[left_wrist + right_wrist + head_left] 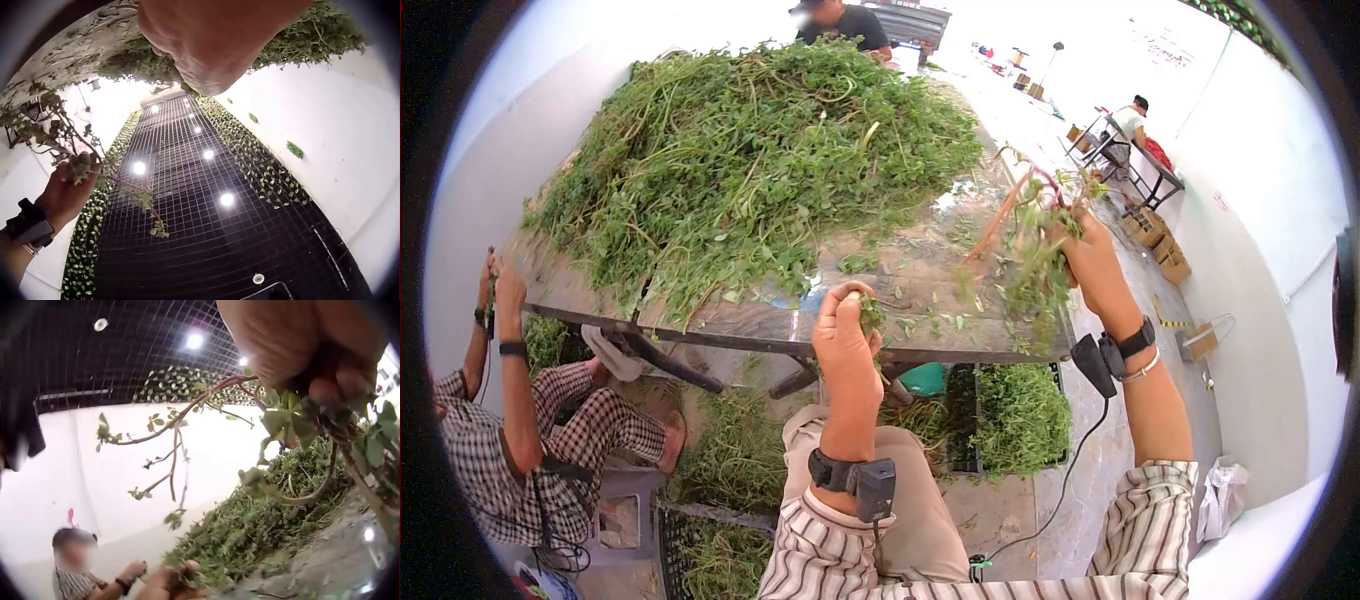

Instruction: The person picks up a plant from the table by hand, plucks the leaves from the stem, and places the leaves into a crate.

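Observation:
My right hand [1092, 262] grips a loose bunch of leafy stems [1040, 240] above the table's right end. Reddish, curving stems [175, 419] with small rounded leaves, resembling purslane, spread out from under its fingers in the right wrist view. Fingers curled, my left hand [845, 330] holds a small clump of green leaves [871, 316] at the table's front edge; the palm side is hidden. A large heap of the same greens [750, 160] covers the left and middle of the wooden table [920, 262].
Loose leaves lie scattered on the near tabletop. Below stand a dark crate of greens [1022, 415] and another crate [668, 545]. A person in checked clothes [520, 440] sits at left, another person [845, 25] is behind the heap. Cardboard boxes [1160, 245] stand at right.

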Tool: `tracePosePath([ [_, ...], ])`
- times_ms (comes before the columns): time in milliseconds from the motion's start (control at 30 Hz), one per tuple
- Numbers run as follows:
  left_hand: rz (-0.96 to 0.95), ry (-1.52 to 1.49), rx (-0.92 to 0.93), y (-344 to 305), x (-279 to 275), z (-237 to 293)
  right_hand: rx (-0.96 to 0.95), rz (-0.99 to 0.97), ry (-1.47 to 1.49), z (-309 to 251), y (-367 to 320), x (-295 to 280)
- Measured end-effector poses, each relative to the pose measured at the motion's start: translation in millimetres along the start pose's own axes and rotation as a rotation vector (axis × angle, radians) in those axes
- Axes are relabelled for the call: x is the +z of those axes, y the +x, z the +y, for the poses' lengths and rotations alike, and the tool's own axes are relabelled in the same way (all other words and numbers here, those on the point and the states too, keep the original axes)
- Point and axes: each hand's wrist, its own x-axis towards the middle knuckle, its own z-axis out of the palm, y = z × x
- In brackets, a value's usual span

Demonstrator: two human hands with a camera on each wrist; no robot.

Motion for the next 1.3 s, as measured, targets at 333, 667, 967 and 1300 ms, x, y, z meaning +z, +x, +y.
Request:
tracePosePath([
  [333, -0.130, 0.050, -0.082, -3, 3, -2, 0.248, -0.158, 0.720, -7, 14, -3],
  [667, -0.224, 0.188, -0.143, -13, 2, -7, 0.096, -0.098, 0.486, -15, 16, 4],
  [967, -0.349, 0.386, -0.018, -21, 11, -17, 0.053, -0.078, 0.200, -38, 7, 11],
  [1300, -0.284, 0.489, 0.194, -22, 20, -16, -0.101, -0.087, -0.015, -53, -2, 26],
])
